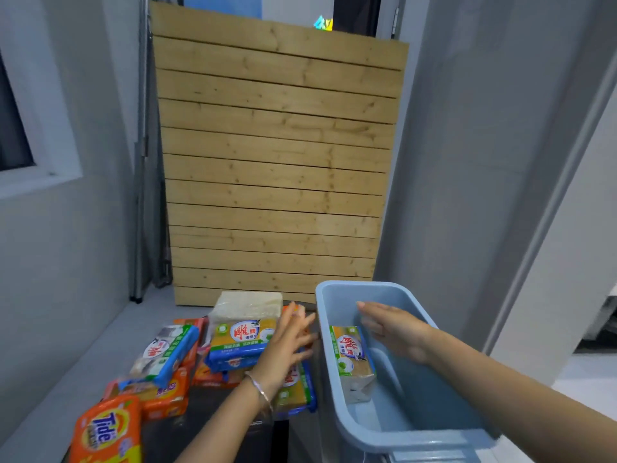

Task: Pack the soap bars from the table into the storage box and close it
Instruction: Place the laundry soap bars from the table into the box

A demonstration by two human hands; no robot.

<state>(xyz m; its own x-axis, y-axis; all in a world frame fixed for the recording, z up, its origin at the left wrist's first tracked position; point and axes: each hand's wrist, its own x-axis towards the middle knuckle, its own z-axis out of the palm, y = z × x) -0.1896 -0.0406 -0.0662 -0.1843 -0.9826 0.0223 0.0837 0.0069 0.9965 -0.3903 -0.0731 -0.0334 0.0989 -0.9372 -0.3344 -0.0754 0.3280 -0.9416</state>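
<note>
A light blue storage box (414, 439) stands open at the right of the dark table, with one wrapped yellow soap bar (352, 360) leaning inside against its left wall. My right hand (395, 329) hovers flat over the box's inside, fingers apart, holding nothing. My left hand (288, 345), a bracelet on its wrist, is spread over the pile of wrapped soap bars (237, 339) left of the box and grips none. An orange Tide bar (107, 429) lies at the front left. No lid is in view.
A wooden slatted panel (273, 162) leans upright behind the table. Grey walls stand on both sides, with a window frame (40, 155) at the left. The dark table (200, 426) shows between the soap bars and my left arm.
</note>
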